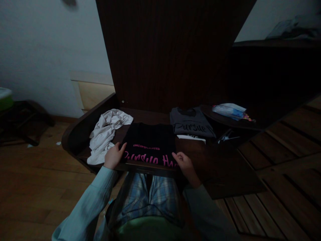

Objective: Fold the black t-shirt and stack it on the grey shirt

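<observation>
A folded black T-shirt [150, 142] with pink lettering lies flat on a dark wooden surface [220, 167] in front of me. My left hand [114, 155] rests at its near left corner, fingers touching the cloth. At the near right corner sits my right hand [184, 164], fingertips on the shirt's edge. Whether either hand pinches the fabric is not clear in the dim light. Both sleeves are light blue.
A crumpled white garment [106, 134] lies left of the black shirt. A folded grey shirt [192, 124] sits behind right, with a white item [192, 137] under it and a plastic bag [229, 110] further right. A tall dark panel [170, 53] stands behind.
</observation>
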`<action>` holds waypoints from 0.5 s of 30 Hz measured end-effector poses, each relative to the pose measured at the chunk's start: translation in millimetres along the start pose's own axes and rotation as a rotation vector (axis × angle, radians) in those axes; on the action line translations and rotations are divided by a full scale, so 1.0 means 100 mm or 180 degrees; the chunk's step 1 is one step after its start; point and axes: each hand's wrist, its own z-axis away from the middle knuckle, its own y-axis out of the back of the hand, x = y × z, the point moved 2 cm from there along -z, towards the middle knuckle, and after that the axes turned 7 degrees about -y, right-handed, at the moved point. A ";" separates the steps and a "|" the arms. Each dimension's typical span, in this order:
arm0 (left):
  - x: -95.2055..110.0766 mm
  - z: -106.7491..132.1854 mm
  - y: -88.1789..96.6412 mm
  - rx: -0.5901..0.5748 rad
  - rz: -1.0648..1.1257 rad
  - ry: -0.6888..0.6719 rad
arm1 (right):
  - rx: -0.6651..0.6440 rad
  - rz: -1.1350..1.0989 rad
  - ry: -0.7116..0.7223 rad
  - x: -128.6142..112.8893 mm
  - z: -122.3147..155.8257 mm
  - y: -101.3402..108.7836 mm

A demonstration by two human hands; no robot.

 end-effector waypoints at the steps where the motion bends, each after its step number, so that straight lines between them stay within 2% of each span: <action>1: 0.01 0.01 0.01 -0.0056 -0.0103 0.0005 | 0.0043 0.0162 0.0026 0.01 -0.01 0.00; 3: 0.03 0.04 0.03 -0.0243 -0.0316 -0.0045 | 0.0066 0.0468 0.0100 0.03 -0.03 0.01; 7: 0.03 0.12 0.10 -0.0617 -0.0487 -0.0343 | -0.0162 0.0798 0.0185 0.06 -0.04 0.12; 11: 0.01 0.11 0.15 -0.0419 -0.0293 -0.0296 | -0.0068 0.0629 -0.0082 0.02 -0.15 0.23; 15: 0.04 0.00 0.06 -0.0268 0.0500 -0.0218 | 0.0114 0.0306 -0.0407 -0.06 -0.28 0.21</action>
